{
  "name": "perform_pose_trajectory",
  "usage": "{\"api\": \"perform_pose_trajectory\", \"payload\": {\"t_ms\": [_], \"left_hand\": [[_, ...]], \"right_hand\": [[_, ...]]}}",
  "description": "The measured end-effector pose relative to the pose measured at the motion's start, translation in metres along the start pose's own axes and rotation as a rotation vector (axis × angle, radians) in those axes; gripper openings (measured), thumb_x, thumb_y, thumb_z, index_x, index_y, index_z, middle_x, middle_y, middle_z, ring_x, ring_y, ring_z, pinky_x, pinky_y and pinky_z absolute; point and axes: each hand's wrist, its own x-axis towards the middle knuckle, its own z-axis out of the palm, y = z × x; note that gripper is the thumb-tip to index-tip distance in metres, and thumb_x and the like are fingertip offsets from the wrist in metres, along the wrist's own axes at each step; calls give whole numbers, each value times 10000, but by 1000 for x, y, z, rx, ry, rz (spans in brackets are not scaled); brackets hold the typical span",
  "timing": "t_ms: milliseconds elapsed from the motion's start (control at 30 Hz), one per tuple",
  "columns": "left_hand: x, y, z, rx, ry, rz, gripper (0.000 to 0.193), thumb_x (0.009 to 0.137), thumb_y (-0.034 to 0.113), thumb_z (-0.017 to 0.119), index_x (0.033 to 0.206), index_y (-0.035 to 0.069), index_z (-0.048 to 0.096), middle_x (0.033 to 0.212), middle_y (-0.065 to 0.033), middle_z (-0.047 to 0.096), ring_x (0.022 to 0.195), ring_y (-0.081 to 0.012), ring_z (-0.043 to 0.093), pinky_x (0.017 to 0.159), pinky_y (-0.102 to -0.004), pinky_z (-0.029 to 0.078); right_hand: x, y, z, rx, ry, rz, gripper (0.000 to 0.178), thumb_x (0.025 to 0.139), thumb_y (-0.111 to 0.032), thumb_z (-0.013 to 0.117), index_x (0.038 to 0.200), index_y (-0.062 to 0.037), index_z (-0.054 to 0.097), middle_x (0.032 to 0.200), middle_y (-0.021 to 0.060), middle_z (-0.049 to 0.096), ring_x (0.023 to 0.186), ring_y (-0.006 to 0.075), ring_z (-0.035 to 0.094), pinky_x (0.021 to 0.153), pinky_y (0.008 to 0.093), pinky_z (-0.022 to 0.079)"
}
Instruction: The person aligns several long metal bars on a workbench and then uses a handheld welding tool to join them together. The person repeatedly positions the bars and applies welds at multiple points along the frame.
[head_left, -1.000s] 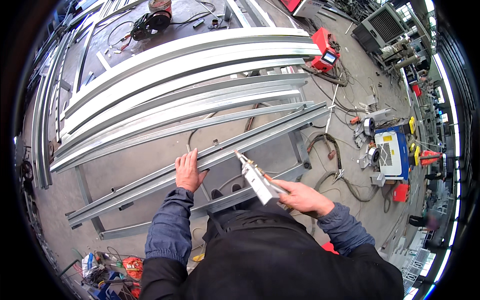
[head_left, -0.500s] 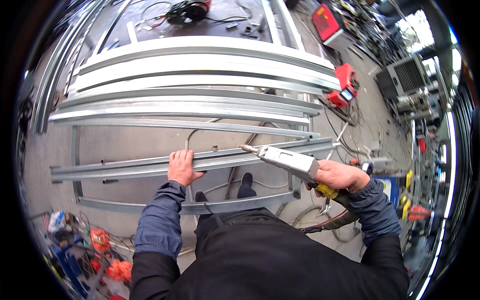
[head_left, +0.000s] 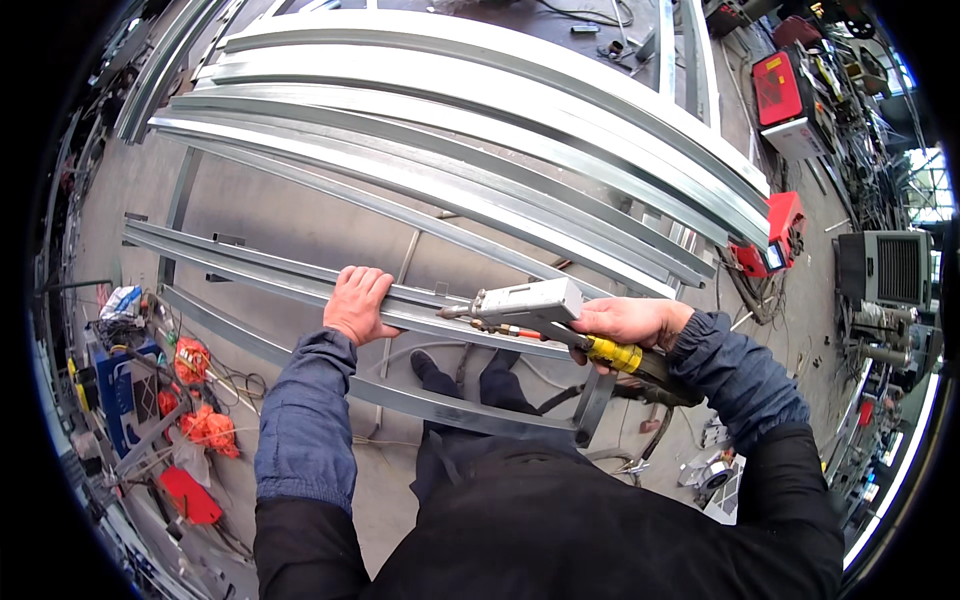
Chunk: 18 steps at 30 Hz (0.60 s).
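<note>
A long galvanized steel channel (head_left: 265, 268) runs across in front of me, resting on a metal frame. My left hand (head_left: 358, 303) is closed over this channel near its middle, fingers on the far side and thumb pointing right. In my right hand (head_left: 632, 322) is a handheld welding gun (head_left: 530, 297) with a silver body, yellow collar and pointed nozzle. The nozzle points left, with its tip over the channel, a short way right of my left hand. Whether the tip touches the metal I cannot tell. A small metal tab (head_left: 441, 288) stands on the channel's far edge near the tip.
Several more steel channels (head_left: 450, 120) lie side by side beyond. A frame bar (head_left: 450, 408) crosses close to my body. Red machines (head_left: 785, 225) stand at the far right, with hoses on the floor. Orange bags (head_left: 208, 430) and a blue machine (head_left: 130, 395) are at left.
The welding gun's tip has come down and left, closer to my left hand and over the channel. My left hand still holds the channel. The whole view has turned and shifted.
</note>
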Motion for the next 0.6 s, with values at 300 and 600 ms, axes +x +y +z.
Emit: {"api": "perform_pose_trajectory", "payload": {"t_ms": [300, 600], "left_hand": [[4, 0, 2, -18, -11, -19, 870, 533, 442, 982, 1248, 101, 624, 1193, -86, 641, 1177, -317, 622, 1150, -492, 435], [8, -1, 1, -18, -12, -10, 863, 518, 416, 985, 1240, 108, 625, 1196, -73, 644, 1162, -310, 626, 1136, -487, 441]], "right_hand": [[39, -2, -40, 20, -57, 123, 459, 1168, -591, 489, 1302, -169, 611, 1015, 89, 747, 713, 195, 743, 603, 357, 618], [55, 5, -62, 96, -143, 135, 461, 1187, -562, 451, 1347, -161, 611, 1028, 86, 748, 714, 201, 751, 607, 372, 625]]}}
